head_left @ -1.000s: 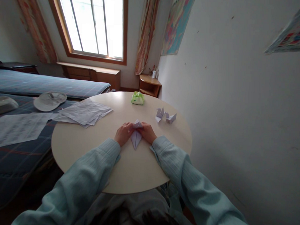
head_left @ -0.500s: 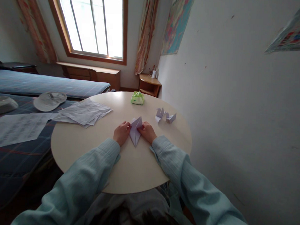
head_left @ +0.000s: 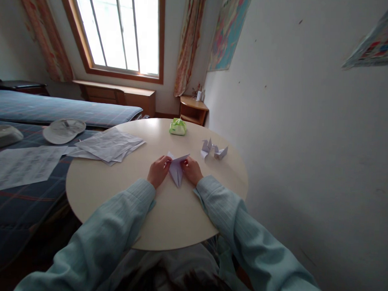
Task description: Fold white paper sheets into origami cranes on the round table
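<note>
A folded sheet of white paper, pale lilac in this light, is held just over the round table with its pointed end toward me. My left hand pinches its left side between thumb and fingers. At the upper right edge, my right hand is closed on a flap that stands out toward the right. Fingertips hide parts of the folds. To the right of my hands stand two folded paper birds, one upright paper bird and one lower paper bird.
A green tissue pack sits at the table's far side. Printed sheets overlap the table's left edge onto the plaid bed, where a light cap lies. The white wall runs close along the right.
The paper's upper flap has swung down and to the right, from pointing up to lying nearly level. The lower point has shifted slightly right. Both hands keep their pinch.
</note>
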`<action>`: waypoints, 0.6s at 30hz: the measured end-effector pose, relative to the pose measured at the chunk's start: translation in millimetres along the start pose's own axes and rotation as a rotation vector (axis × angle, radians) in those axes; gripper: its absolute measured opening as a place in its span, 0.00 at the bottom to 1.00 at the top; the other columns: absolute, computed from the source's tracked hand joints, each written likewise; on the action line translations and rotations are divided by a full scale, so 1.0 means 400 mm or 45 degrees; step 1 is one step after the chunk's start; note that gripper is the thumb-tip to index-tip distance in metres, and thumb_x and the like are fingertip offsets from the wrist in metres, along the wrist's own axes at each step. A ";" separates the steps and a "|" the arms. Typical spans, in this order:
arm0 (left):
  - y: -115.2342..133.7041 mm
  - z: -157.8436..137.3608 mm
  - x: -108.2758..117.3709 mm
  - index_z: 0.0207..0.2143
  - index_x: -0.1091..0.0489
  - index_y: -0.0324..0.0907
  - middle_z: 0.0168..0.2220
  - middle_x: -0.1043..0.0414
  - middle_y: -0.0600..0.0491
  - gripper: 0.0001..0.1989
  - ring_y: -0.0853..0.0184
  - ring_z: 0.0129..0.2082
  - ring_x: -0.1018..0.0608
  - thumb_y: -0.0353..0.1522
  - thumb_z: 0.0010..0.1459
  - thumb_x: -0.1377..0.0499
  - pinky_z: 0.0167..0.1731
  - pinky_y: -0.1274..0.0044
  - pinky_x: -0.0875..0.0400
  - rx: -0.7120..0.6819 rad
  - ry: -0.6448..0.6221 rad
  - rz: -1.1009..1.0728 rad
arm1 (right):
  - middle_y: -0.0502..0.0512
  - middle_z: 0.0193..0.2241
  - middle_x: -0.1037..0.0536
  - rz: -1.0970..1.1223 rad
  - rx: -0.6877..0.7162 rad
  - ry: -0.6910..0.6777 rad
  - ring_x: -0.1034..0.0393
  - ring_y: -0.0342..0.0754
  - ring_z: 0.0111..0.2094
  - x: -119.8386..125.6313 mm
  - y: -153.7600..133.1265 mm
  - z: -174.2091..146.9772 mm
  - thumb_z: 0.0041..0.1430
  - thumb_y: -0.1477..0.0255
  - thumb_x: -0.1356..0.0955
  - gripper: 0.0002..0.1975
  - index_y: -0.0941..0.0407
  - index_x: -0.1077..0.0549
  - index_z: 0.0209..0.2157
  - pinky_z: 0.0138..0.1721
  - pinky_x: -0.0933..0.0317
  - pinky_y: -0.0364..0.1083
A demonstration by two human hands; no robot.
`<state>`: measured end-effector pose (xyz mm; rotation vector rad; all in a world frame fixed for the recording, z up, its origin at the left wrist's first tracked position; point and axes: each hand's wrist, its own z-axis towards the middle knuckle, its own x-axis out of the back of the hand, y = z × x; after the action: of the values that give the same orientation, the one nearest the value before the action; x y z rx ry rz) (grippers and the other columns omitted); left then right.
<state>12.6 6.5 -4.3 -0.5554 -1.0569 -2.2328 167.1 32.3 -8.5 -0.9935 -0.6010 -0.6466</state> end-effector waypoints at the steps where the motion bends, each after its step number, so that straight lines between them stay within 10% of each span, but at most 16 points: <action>1: 0.000 0.000 0.000 0.31 0.34 0.42 0.31 0.31 0.53 0.06 0.71 0.29 0.28 0.28 0.53 0.50 0.30 0.80 0.34 -0.002 -0.001 -0.001 | 0.53 0.26 0.30 0.011 0.003 0.004 0.38 0.43 0.27 0.001 -0.001 -0.001 0.52 0.76 0.41 0.05 0.58 0.34 0.27 0.29 0.46 0.41; 18: -0.011 -0.003 -0.011 0.40 0.36 0.42 0.37 0.30 0.50 0.11 0.69 0.35 0.27 0.29 0.54 0.52 0.33 0.78 0.31 0.056 -0.024 0.051 | 0.50 0.23 0.33 0.033 0.031 0.050 0.41 0.41 0.26 0.008 -0.007 -0.003 0.53 0.72 0.40 0.05 0.57 0.37 0.25 0.28 0.50 0.40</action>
<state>12.9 9.3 -10.0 -0.5750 -1.0926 -2.1684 167.3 29.3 -5.3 -0.9625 -0.5593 -0.6329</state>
